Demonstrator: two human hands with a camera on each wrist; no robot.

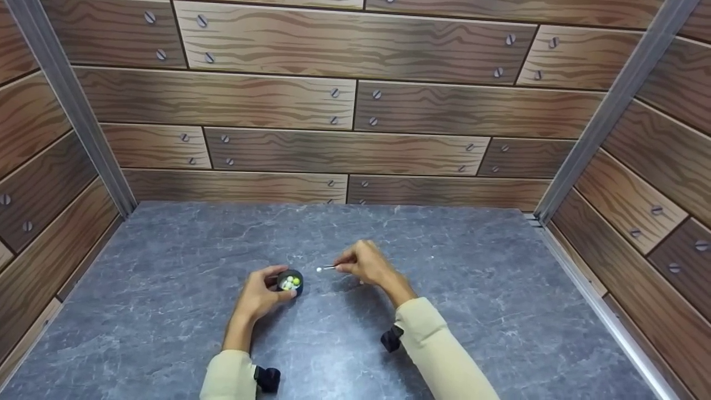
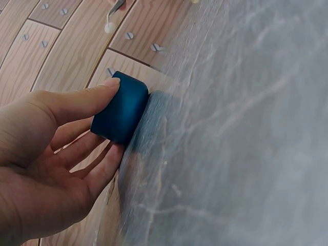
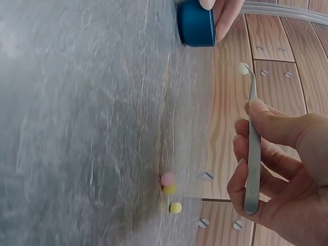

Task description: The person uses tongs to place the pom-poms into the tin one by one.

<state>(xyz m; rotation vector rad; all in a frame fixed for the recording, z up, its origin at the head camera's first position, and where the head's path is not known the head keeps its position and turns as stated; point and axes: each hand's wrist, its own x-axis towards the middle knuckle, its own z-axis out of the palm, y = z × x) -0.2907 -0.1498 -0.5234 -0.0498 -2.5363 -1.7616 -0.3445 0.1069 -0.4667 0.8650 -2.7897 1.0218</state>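
My left hand (image 1: 261, 294) grips a small dark blue cup (image 2: 123, 107) between thumb and fingers, its base on the grey marbled table. Several white and yellow-green beads (image 1: 290, 283) lie inside the cup, visible from above in the head view. To the right of it, my right hand (image 1: 366, 262) pinches a pair of bent-tip metal tweezers (image 3: 253, 159). A white bead (image 3: 243, 68) is held at the tweezer tips, raised above the table and a short way right of the cup's rim.
A pink bead (image 3: 167, 179) and yellow beads (image 3: 176, 207) lie on the table (image 1: 183, 244) near my right hand. Wood-patterned walls (image 1: 355, 105) with grey metal corner posts (image 1: 602, 105) stand around the table's back and sides.
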